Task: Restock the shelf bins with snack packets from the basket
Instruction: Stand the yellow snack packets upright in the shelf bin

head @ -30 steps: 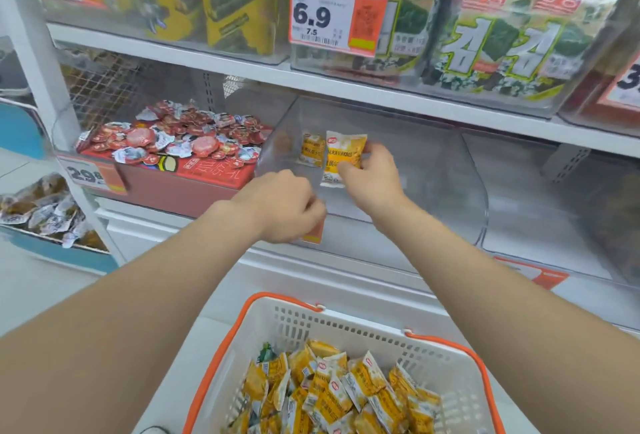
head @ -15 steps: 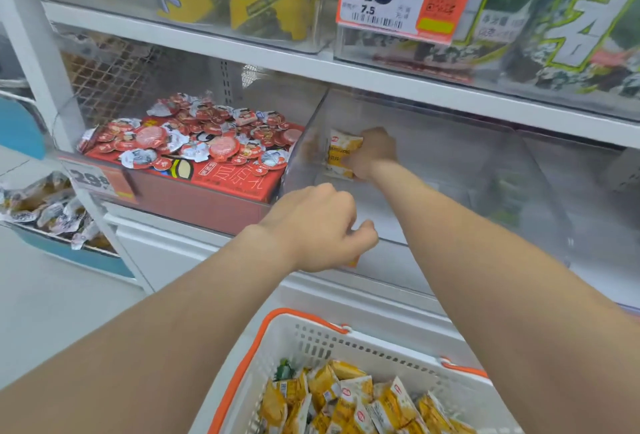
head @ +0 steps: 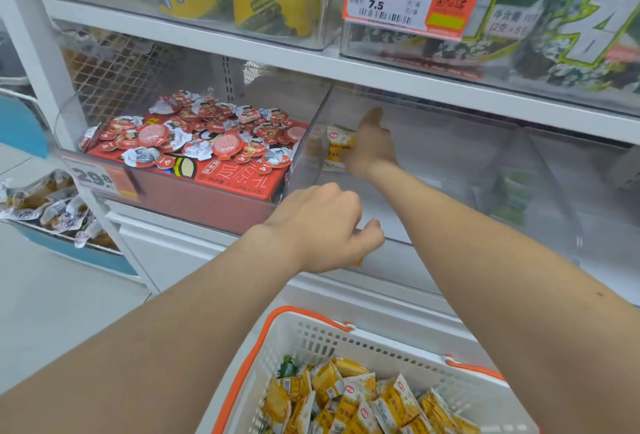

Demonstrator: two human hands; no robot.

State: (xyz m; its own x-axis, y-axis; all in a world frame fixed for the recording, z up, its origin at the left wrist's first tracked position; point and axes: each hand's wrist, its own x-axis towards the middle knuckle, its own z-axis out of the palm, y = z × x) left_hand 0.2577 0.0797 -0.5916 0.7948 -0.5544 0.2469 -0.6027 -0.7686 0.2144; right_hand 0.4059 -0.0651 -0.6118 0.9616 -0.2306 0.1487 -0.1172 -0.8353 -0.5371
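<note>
At the clear bin's [head: 450, 170] far left, our right hand [head: 370, 147] holds a yellow packet [head: 337, 147] to lay flat; left hand [head: 322, 225] grips the rim [head: 398, 240].

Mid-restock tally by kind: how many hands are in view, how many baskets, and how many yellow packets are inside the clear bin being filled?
Hands: 2 (left hand gripping the clear plastic shelf bin at its front rim; right hand)
White plastic basket with orange handles: 1
Yellow snack packet inside the bin, held by the right hand: 1
Total: 4
</note>
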